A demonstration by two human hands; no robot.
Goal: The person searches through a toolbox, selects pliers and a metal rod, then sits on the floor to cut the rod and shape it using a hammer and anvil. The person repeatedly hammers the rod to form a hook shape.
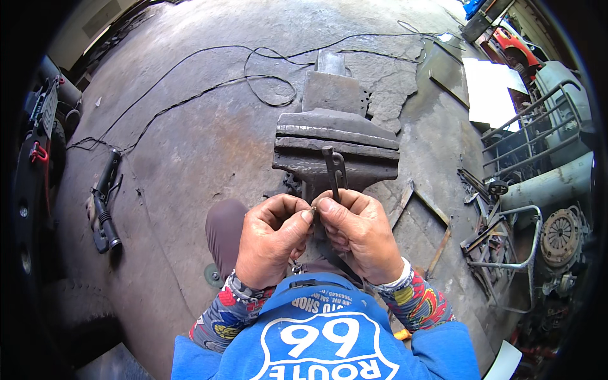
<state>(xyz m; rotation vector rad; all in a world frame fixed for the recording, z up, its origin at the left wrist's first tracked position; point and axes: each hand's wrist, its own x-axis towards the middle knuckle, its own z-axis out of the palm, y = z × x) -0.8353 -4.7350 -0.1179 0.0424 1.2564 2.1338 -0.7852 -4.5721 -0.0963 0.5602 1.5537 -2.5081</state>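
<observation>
My left hand (pixel 272 240) and my right hand (pixel 361 237) meet just in front of the vise (pixel 335 136), thumbs against fingertips. Between them they pinch a small metallic piece (pixel 313 208), too small to name. Beyond my right fingers rises a dark metal bar with a rounded top and a slot (pixel 339 170). Its lower end is hidden behind that hand, so I cannot tell whether the hand grips it or it belongs to the vise. The vise's heavy jaws look pressed together.
An angle grinder (pixel 104 202) lies on the concrete floor at left, with black cable (pixel 190 95) looping across behind the vise. At right are metal scraps (pixel 484 240), a bent tube frame (pixel 535 247), a clutch disc (pixel 560 237) and a white sheet (pixel 494 92).
</observation>
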